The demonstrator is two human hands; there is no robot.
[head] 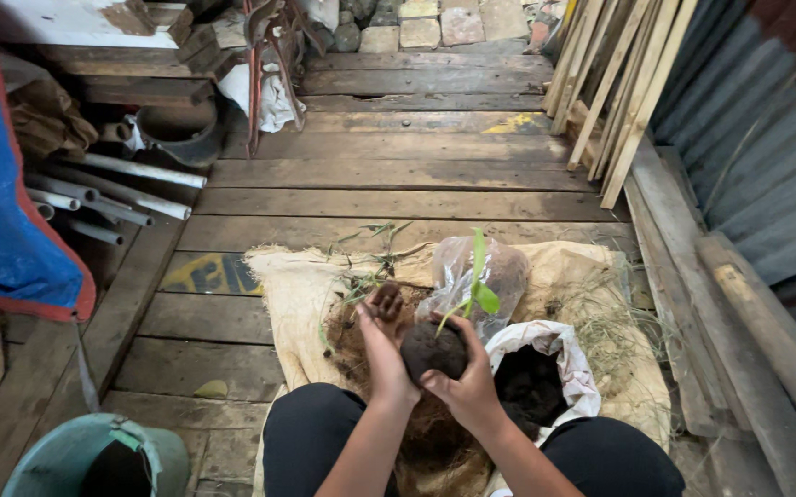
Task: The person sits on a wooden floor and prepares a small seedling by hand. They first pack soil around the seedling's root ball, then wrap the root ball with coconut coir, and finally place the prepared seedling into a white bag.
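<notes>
Wooden plank floor, burlap sack spread near the knees.
Right hand cups the soil ball of a green seedling; left hand, fingers together, presses its side. Firm, even pressure should keep the ball from crumbling.

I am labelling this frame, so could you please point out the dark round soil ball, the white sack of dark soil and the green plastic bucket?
dark round soil ball [432, 351], head view, front face.
white sack of dark soil [559, 343], head view, rolled rim.
green plastic bucket [57, 453], head view, outer wall.
</notes>
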